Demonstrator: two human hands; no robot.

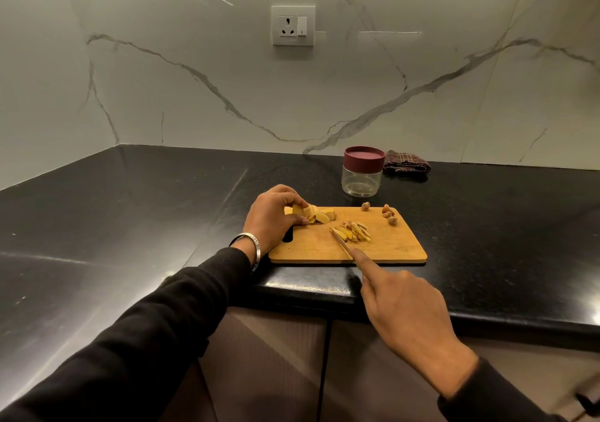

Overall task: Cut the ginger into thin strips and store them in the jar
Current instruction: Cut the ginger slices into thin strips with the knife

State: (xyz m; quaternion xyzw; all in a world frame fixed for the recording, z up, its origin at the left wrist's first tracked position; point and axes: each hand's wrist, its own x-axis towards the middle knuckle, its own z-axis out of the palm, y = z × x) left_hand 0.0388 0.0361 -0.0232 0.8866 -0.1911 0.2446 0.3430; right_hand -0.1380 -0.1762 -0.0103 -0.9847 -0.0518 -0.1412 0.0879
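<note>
- The left hand (pixel 274 217) pinches a fan of ginger slices (pixel 311 214) at the far left of the cutting board (pixel 389 246).
- The right hand (pixel 404 304) grips the knife (pixel 342 243), forefinger along the blade, beside the cut strips (pixel 355 232).
- Ginger looks light, firm and probably moist, so the slices may slide; hold them flat, fingertips curled back.
- The jar (pixel 362 178) stands closed on the table behind the board.

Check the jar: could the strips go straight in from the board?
No. The jar stands behind the board with its maroon lid still on, closing the mouth. The strips lie on the board beside the knife; nothing else stands between them and the jar.
</note>
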